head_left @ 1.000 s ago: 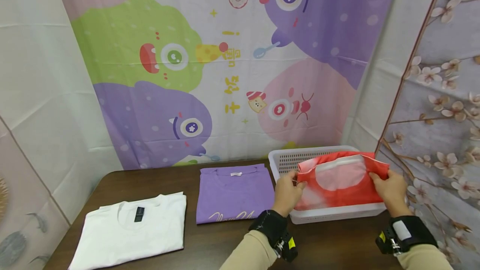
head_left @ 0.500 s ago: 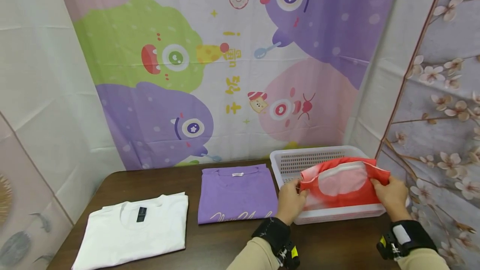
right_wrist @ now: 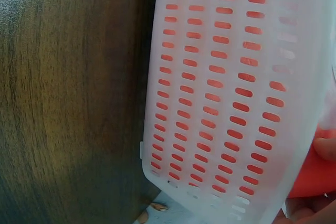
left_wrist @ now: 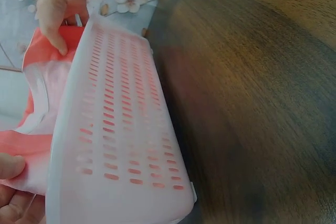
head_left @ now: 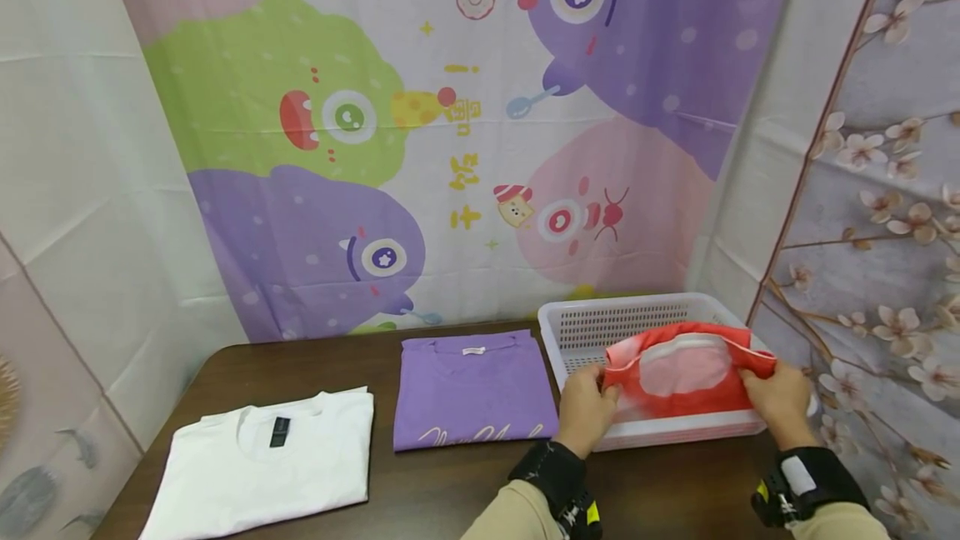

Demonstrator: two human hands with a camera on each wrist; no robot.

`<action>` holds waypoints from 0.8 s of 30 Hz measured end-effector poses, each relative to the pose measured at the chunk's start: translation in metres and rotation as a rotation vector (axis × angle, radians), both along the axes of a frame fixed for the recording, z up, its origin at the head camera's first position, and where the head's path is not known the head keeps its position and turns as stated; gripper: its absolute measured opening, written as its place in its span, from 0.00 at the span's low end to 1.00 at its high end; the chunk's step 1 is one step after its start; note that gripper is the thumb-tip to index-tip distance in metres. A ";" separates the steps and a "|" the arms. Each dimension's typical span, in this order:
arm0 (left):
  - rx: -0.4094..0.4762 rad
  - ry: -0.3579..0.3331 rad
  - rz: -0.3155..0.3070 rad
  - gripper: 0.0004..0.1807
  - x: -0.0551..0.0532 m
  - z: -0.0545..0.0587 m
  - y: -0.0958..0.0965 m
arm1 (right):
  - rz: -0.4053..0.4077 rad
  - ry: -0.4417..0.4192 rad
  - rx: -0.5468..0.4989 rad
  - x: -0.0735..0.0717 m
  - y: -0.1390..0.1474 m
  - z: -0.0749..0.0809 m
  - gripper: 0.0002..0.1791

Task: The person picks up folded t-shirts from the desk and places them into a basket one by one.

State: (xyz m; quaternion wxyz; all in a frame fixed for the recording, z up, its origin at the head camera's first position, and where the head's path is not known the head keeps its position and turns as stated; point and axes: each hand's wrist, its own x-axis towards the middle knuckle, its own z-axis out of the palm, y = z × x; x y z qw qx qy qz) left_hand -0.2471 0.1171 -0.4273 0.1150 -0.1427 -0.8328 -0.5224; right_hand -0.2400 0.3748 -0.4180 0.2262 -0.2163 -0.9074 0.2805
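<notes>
A folded red T-shirt [head_left: 690, 365] with a pale pink patch is inside the white plastic basket [head_left: 637, 433]. My left hand [head_left: 587, 408] pinches the shirt's left edge between thumb and fingers. At its right edge, my right hand [head_left: 782, 400] grips the cloth the same way. In the left wrist view, both thumbs lie on top of the red fabric, just inside the basket's rim. Red cloth shows through the slots of the front wall in the right wrist view, where part of my right hand [right_wrist: 310, 208] appears at the corner.
A folded purple T-shirt [head_left: 472, 390] lies just left of the basket. Further left, a folded white T-shirt [head_left: 300, 465] rests on the dark wooden table [head_left: 420, 498]. A cartoon-print curtain [head_left: 480, 148] hangs behind, and a floral curtain [head_left: 877, 215] stands close on the right.
Both hands have lowered the red T-shirt deeper into the basket, keeping their grip on its edges. The left hand has shifted slightly right and down. The purple and white shirts stay in place.
</notes>
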 end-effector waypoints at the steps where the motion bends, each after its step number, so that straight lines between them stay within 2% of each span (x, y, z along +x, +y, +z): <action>1: -0.010 0.006 0.007 0.03 0.000 -0.001 0.001 | 0.001 0.003 0.001 0.000 0.000 -0.001 0.24; 11: -0.141 0.079 0.113 0.04 0.003 -0.007 0.009 | 0.044 0.030 0.037 -0.004 -0.002 -0.008 0.18; 19: -0.223 0.114 0.190 0.05 0.006 -0.006 0.015 | 0.068 -0.018 0.052 -0.005 -0.007 -0.010 0.19; 24: -0.219 0.125 0.202 0.06 0.005 -0.006 0.017 | 0.081 -0.042 0.065 -0.006 -0.007 -0.012 0.20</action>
